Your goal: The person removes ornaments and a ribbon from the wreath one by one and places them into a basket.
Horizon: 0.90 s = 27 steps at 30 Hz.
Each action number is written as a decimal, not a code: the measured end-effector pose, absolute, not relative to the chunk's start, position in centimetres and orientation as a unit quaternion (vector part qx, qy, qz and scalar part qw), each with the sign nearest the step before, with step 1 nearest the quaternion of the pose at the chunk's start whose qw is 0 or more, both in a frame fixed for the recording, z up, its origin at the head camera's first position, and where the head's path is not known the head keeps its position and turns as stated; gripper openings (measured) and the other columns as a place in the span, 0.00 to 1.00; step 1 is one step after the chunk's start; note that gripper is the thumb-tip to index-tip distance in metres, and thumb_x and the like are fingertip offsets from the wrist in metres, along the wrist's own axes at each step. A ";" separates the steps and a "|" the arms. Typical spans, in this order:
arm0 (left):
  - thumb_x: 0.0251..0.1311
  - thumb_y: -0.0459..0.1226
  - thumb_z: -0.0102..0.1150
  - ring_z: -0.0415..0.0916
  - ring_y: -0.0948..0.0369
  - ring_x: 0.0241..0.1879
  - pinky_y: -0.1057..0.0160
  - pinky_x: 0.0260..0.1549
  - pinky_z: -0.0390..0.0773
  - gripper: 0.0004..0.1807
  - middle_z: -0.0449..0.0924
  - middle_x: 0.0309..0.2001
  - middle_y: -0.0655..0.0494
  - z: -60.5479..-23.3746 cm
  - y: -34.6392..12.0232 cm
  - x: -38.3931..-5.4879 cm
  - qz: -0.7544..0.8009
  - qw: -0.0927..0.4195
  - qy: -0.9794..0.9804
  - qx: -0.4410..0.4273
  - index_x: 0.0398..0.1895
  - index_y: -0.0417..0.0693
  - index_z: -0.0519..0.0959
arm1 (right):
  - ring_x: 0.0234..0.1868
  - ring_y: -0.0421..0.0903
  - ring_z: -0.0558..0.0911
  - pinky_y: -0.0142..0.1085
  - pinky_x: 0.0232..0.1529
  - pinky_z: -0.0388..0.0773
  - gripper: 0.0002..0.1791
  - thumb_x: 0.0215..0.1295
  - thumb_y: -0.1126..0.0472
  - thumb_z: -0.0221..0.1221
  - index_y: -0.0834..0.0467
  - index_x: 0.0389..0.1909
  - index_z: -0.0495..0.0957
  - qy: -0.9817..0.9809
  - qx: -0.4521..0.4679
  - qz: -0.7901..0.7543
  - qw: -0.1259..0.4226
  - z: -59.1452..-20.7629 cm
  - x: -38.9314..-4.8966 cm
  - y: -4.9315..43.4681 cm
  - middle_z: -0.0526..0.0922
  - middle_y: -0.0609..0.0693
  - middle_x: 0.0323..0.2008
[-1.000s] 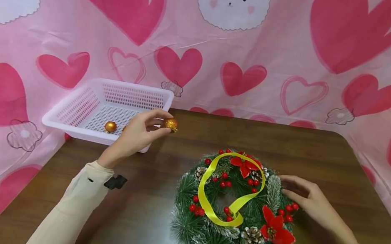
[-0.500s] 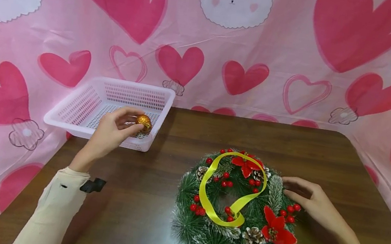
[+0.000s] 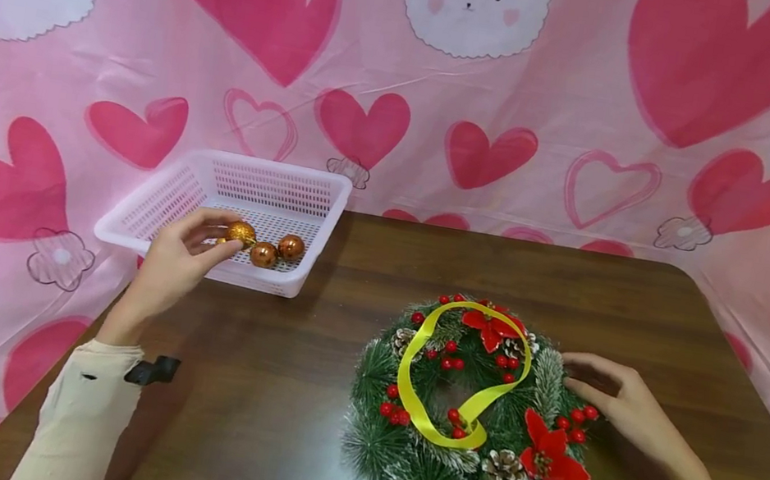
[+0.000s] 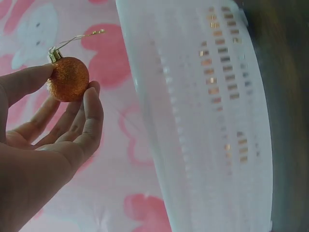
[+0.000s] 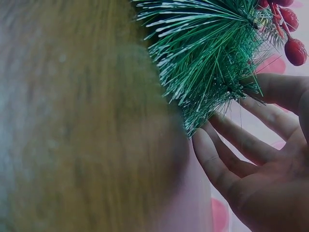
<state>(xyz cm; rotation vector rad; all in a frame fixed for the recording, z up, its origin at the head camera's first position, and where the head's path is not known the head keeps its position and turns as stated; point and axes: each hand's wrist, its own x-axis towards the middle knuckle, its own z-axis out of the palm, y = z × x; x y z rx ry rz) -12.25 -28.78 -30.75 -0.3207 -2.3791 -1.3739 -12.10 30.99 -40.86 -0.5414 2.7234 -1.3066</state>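
Observation:
My left hand (image 3: 180,252) is over the near side of the white basket (image 3: 290,286), pinching a glittery gold Christmas ball (image 3: 241,233) between thumb and fingers. In the left wrist view the same Christmas ball (image 4: 70,79) has a gold cap and a thin hanging string. Inside the basket are smooth copper-gold balls (image 3: 264,254); another is partly hidden behind the hand. My right hand (image 3: 636,406) lies against the right edge of a green Christmas wreath (image 3: 424,478). In the right wrist view its spread, loosely bent fingers touch the frosted needles (image 5: 207,63).
A yellow ribbon (image 3: 409,397) lies looped over the wreath, which carries red flowers (image 3: 552,457), berries and pine cones (image 3: 504,472). Everything stands on a dark wooden table (image 3: 273,389). Behind it hangs a pink cloth (image 3: 556,91) with hearts.
My left hand has carried the glittery ball leftward from right of the basket to over its near side, uncovering the copper-gold balls. My right hand and the wreath have stayed in place.

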 end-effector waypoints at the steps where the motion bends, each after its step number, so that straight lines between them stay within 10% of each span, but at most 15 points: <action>1: 0.62 0.30 0.66 0.79 0.69 0.49 0.77 0.45 0.78 0.21 0.80 0.52 0.51 -30.8 -29.1 -12.2 -0.486 0.193 -0.845 -0.108 0.58 0.36 0.77 | 0.53 0.31 0.78 0.25 0.45 0.77 0.19 0.70 0.56 0.62 0.51 0.60 0.78 0.887 -0.175 -0.425 0.037 -40.9 -12.1 31.0 0.81 0.46 0.55; 27: 0.59 0.24 0.65 0.79 0.73 0.47 0.80 0.45 0.76 0.21 0.79 0.49 0.61 -34.3 -31.8 -13.0 -0.499 0.241 -0.831 -0.052 0.56 0.28 0.75 | 0.54 0.32 0.78 0.25 0.46 0.76 0.19 0.70 0.55 0.62 0.49 0.60 0.79 0.891 -0.169 -0.419 0.038 -40.9 -11.9 31.1 0.81 0.46 0.57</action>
